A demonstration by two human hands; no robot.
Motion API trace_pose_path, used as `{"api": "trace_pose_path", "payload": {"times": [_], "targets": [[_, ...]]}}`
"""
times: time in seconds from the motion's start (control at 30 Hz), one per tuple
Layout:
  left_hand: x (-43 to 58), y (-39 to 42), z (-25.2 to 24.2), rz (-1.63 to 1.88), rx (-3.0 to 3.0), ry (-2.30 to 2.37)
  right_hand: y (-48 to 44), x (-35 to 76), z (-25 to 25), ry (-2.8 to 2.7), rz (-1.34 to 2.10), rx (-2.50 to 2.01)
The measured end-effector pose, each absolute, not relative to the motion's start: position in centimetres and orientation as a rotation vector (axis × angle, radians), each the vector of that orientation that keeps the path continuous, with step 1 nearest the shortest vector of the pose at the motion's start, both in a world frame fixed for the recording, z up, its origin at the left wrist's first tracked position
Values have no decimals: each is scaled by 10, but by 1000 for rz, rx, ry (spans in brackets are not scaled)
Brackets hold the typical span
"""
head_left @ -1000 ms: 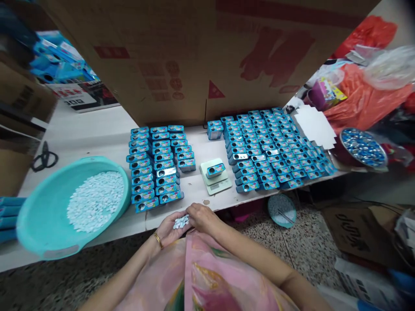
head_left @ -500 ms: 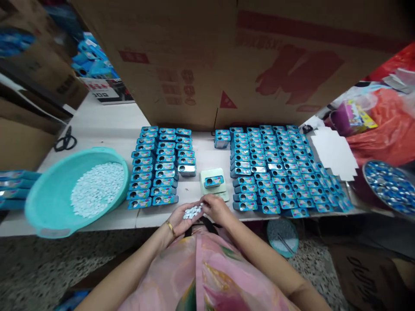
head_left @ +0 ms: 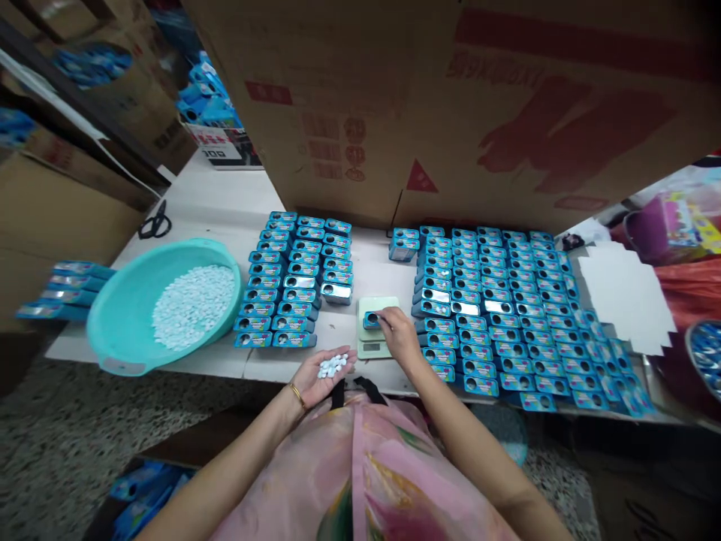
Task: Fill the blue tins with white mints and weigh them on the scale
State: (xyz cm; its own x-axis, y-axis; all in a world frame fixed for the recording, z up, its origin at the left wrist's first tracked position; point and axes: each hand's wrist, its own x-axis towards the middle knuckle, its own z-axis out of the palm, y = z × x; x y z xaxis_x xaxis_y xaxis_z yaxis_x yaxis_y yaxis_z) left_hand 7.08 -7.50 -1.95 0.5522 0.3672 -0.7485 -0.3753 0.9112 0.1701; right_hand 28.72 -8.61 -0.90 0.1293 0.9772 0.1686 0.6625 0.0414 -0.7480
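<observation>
My left hand (head_left: 311, 379) is palm up near the table's front edge, cupping a small heap of white tablet-like candies (head_left: 332, 366). My right hand (head_left: 401, 334) is pinched at the round hole of a small blue tin (head_left: 369, 321). Whatever its fingertips hold is too small to make out. Beneath that tin is a pale green digital scale (head_left: 363, 342), its display facing me. Rows of blue tins (head_left: 259, 309) stand to the left of the scale, and a larger block of blue tins (head_left: 481, 323) stands to its right.
A turquoise basin (head_left: 121, 315) of white candies (head_left: 194, 308) sits at the left, near black scissors (head_left: 156, 223). A big cardboard box (head_left: 360, 98) walls off the back. White card (head_left: 622, 297) and a tub of blue-silver pieces (head_left: 707, 353) are at the right.
My right hand has moved from the candies in my left palm up to the tin on the scale. My left hand still holds candies, its fingers more spread. The view has shifted.
</observation>
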Motion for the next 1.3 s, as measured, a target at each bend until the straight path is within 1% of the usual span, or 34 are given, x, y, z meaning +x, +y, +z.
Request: {"api": "trace_pose_path", "payload": {"times": [0.13,0.23,0.43,0.63,0.87,1.03,1.2,1.3], "targets": [[63,-81,-18,396,1,881,-118,291,0,-1505,532,-1724],[63,-86,-15,322,19,860,-142,276,4,-1547,600,-1708],[66,-97,-18,219,79,831,-152,221,4,-2094,926,-1660],[63,-98,-18,171,110,829,-152,218,0,-2184,989,-1722],[66,-100,-16,188,104,837,-155,220,-1,-2151,915,-1765],[79,-94,-14,254,97,835,-154,228,-1,-2032,777,-1796],[100,-64,-2,375,120,809,-117,257,0,-1846,602,-1798],[102,-50,3,403,126,804,-89,276,-4,-1794,561,-1772]]}}
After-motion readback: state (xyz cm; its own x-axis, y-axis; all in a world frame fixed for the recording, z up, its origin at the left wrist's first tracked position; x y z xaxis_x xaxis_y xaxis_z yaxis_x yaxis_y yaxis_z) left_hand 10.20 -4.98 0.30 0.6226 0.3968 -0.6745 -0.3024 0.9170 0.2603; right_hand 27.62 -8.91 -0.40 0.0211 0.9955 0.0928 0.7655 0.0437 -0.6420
